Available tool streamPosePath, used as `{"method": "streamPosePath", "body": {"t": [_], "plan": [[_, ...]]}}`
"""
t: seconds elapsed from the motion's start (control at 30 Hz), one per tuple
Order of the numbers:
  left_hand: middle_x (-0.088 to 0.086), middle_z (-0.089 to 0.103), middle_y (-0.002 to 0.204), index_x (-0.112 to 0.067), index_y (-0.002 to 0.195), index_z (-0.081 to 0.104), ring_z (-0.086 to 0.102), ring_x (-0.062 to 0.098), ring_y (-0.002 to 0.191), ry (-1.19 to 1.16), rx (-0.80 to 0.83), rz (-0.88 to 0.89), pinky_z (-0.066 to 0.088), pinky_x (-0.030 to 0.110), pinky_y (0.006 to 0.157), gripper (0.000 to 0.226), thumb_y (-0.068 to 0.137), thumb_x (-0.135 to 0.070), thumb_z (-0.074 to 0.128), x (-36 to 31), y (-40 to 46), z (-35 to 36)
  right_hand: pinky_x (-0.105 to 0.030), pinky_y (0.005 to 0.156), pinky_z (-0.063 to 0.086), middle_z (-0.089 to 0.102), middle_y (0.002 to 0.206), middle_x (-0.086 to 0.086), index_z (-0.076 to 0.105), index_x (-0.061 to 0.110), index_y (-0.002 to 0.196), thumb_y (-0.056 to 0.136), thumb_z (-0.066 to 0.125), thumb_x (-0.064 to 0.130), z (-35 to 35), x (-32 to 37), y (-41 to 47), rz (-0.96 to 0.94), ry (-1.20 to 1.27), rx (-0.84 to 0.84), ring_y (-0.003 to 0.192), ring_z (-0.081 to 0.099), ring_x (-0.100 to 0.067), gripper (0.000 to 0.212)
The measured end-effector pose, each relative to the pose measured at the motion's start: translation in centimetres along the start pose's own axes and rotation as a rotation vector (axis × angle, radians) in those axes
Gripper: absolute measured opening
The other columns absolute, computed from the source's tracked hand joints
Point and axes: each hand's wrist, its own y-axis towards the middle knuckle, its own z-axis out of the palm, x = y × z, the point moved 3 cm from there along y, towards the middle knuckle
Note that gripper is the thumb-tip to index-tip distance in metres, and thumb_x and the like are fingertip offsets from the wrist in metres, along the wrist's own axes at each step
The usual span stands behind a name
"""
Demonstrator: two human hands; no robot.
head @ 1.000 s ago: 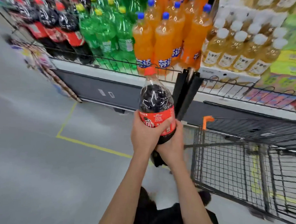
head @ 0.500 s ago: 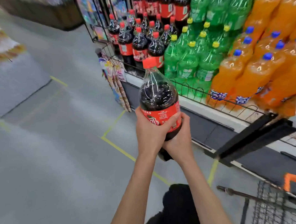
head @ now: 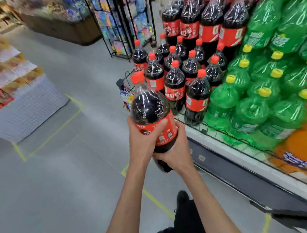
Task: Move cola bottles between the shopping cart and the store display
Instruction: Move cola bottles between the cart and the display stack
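In the centre of the frame, a person is holding a large clear plastic cola bottle with a red cap and red label (head: pixel 150 111) in both hands, tilted slightly so its cap is leaning toward the upper left. The left hand (head: pixel 143 138) is wrapping around the label from the left side, its thumb lying across the front of the red band. The right hand (head: pixel 177 152) is cupping the lower part of the bottle from the right and underneath, fingers curling round the dark base. The bottle is hanging in the air above the grey shop floor (head: pixel 60 174), just in front of the low white display shelf with a wire rail (head: pixel 235 147) running along the right of the frame.

On that shelf, in the upper middle, a group of matching red-capped cola bottles (head: pixel 174 82) is standing upright, the nearest row just beside the held bottle. To their right, green plastic bottles with yellow caps (head: pixel 264 95) are filling the upper right. Yellow tape lines (head: pixel 53 133) are crossing the floor at the left.
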Motion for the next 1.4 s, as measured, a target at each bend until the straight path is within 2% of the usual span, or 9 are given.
{"method": "streamPosePath", "body": {"t": [0.2, 0.53, 0.6, 0.73, 0.87, 0.97, 1.13, 1.3, 1.4], "plan": [[-0.026, 0.072, 0.111, -0.035, 0.129, 0.052, 0.071, -0.005, 0.102, -0.048, -0.057, -0.012, 0.059, 0.029, 0.089, 0.086, 0.058, -0.072, 0.083, -1.7, 11.4, -1.3, -0.040, 0.092, 0.058, 0.059, 0.126, 0.009, 0.039, 0.039, 0.130, 0.041, 0.097, 0.022, 5.2, 2.4, 10.5, -0.010, -0.009, 0.037, 0.114, 0.063, -0.011, 0.108], [-0.014, 0.070, 0.123, -0.029, 0.137, 0.050, 0.071, -0.001, 0.106, -0.022, -0.023, 0.061, 0.059, 0.034, 0.096, 0.100, 0.050, -0.056, 0.089, -1.3, 29.9, -4.6, -0.042, 0.099, 0.052, 0.053, 0.129, 0.010, 0.038, 0.037, 0.133, 0.039, 0.097, 0.030, 15.5, 4.1, 25.0, -0.069, -0.093, -0.057, 0.121, 0.056, -0.015, 0.112], [-0.020, 0.070, 0.120, -0.035, 0.136, 0.050, 0.070, -0.002, 0.109, 0.013, 0.020, 0.096, 0.058, 0.034, 0.098, 0.096, 0.050, -0.054, 0.090, -1.3, 33.8, -5.2, -0.044, 0.098, 0.051, 0.053, 0.128, 0.005, 0.037, 0.034, 0.133, 0.037, 0.096, 0.029, 17.3, 4.5, 28.3, -0.068, -0.105, -0.077, 0.120, 0.056, -0.019, 0.112], [-0.037, 0.068, 0.112, -0.054, 0.120, 0.050, 0.067, -0.010, 0.107, 0.177, 0.173, 0.192, 0.054, 0.019, 0.092, 0.084, 0.047, -0.058, 0.093, -2.1, 41.5, -5.9, -0.048, 0.092, 0.055, 0.062, 0.125, 0.005, 0.036, 0.031, 0.135, 0.040, 0.094, 0.012, 21.0, 4.3, 34.4, 0.005, -0.061, -0.153, 0.111, 0.065, -0.019, 0.113], [-0.020, 0.071, 0.114, -0.048, 0.115, 0.050, 0.071, 0.008, 0.108, 0.299, 0.275, 0.192, 0.059, 0.042, 0.096, 0.084, 0.044, -0.067, 0.090, -2.0, 47.2, -5.1, -0.047, 0.091, 0.057, 0.064, 0.121, 0.013, 0.036, 0.033, 0.134, 0.042, 0.096, 0.010, 22.8, 3.9, 38.1, 0.066, -0.053, -0.232, 0.109, 0.067, -0.013, 0.112], [-0.017, 0.072, 0.111, -0.038, 0.115, 0.050, 0.072, 0.012, 0.105, 0.350, 0.339, 0.196, 0.060, 0.047, 0.092, 0.089, 0.042, -0.069, 0.090, -1.0, 49.7, -3.9, -0.050, 0.087, 0.058, 0.066, 0.117, 0.013, 0.038, 0.033, 0.132, 0.046, 0.097, 0.009, 22.9, 3.4, 39.4, 0.106, -0.041, -0.312, 0.107, 0.067, -0.012, 0.107], [-0.017, 0.070, 0.115, -0.032, 0.124, 0.051, 0.071, 0.005, 0.105, 0.355, 0.425, 0.210, 0.061, 0.041, 0.092, 0.097, 0.043, -0.066, 0.092, 0.8, 51.1, -2.0, -0.044, 0.101, 0.052, 0.062, 0.130, 0.015, 0.039, 0.024, 0.138, 0.048, 0.100, 0.013, 22.8, 2.3, 40.4, 0.141, -0.038, -0.411, 0.122, 0.062, -0.009, 0.110], [-0.014, 0.070, 0.123, -0.030, 0.133, 0.051, 0.069, 0.006, 0.112, 0.365, 0.520, 0.262, 0.060, 0.036, 0.096, 0.105, 0.044, -0.063, 0.096, 1.5, 52.5, -0.4, -0.028, 0.087, 0.052, 0.064, 0.125, 0.020, 0.041, 0.034, 0.136, 0.053, 0.091, 0.022, 22.5, 1.8, 41.4, 0.180, -0.133, -0.514, 0.115, 0.063, -0.003, 0.098], [-0.013, 0.069, 0.125, -0.027, 0.134, 0.050, 0.069, 0.007, 0.114, 0.356, 0.550, 0.284, 0.059, 0.038, 0.098, 0.105, 0.046, -0.060, 0.098, 1.9, 53.1, 0.2, -0.027, 0.090, 0.052, 0.063, 0.128, 0.018, 0.043, 0.031, 0.138, 0.054, 0.091, 0.023, 22.4, 1.1, 42.0, 0.193, -0.147, -0.547, 0.117, 0.061, -0.002, 0.098]]}}
